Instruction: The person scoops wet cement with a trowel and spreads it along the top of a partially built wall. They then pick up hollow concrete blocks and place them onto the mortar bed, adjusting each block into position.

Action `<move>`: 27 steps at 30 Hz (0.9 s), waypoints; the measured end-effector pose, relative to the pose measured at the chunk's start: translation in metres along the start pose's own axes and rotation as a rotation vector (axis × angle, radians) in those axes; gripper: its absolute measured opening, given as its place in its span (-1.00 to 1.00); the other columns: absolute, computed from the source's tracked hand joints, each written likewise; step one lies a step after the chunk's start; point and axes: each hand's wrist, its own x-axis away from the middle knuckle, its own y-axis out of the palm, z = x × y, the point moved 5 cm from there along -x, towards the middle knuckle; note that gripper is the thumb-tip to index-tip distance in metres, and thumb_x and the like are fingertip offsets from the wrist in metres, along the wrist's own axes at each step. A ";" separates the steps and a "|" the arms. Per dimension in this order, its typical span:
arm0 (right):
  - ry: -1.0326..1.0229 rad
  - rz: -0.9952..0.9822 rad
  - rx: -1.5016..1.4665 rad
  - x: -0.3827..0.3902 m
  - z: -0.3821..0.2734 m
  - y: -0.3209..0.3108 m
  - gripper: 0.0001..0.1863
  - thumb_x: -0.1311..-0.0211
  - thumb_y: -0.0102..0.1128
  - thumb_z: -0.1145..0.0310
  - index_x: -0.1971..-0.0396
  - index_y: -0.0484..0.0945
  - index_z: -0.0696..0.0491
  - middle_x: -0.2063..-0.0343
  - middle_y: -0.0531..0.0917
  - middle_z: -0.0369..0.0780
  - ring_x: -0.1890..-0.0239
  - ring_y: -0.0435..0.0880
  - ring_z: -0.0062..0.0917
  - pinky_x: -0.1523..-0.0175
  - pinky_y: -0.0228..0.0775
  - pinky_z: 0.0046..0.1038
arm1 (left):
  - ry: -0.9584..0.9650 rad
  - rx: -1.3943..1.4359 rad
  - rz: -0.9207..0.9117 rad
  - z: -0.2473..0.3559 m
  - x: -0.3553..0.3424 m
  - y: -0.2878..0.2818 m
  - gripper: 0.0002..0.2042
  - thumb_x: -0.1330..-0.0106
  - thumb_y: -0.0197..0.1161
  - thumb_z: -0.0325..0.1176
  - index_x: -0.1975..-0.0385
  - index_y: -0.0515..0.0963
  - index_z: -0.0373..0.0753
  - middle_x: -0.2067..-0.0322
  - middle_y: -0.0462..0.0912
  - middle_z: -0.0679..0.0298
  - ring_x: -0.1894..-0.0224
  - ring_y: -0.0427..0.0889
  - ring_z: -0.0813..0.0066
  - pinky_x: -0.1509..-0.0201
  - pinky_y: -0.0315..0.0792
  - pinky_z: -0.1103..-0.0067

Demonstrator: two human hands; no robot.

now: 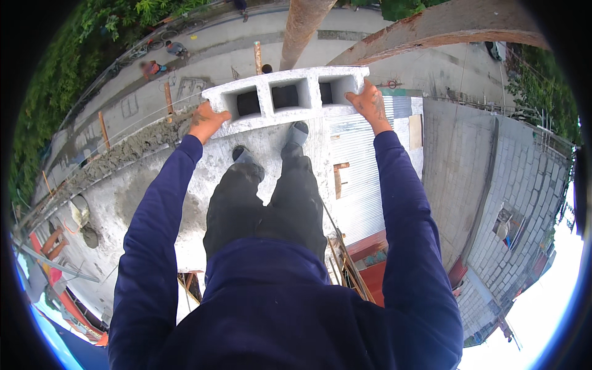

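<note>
1. Navy sweatshirt (265,302) foremost, a worker holds a three-cell concrete block (265,100) out beyond the feet (298,131).
2. Both hands, the left hand (208,120) and the right hand (369,103), curl partly closed around its opposite ends (thumbs in view).
3. Likely heavy, rigid and rough, with thin webs prone to chipping, the block suits a grip at both end walls.
4. Most fingers are hidden; whether its underside touches anything cannot be told.

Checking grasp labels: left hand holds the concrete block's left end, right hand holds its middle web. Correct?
Not quite: the head view shows the right hand on the concrete block's right end, not its middle web. The left hand does hold the left end.
</note>
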 end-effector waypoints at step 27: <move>-0.092 0.233 0.072 0.001 0.006 0.006 -0.40 0.01 0.21 0.00 0.28 0.43 0.34 0.48 0.55 0.14 0.38 0.52 0.06 0.28 0.37 -0.23 | -0.011 0.307 0.135 0.002 0.039 0.012 -0.34 -0.10 0.21 -0.17 -0.10 0.21 -0.50 0.00 0.38 -0.20 -0.08 0.37 -0.03 -0.13 0.27 0.36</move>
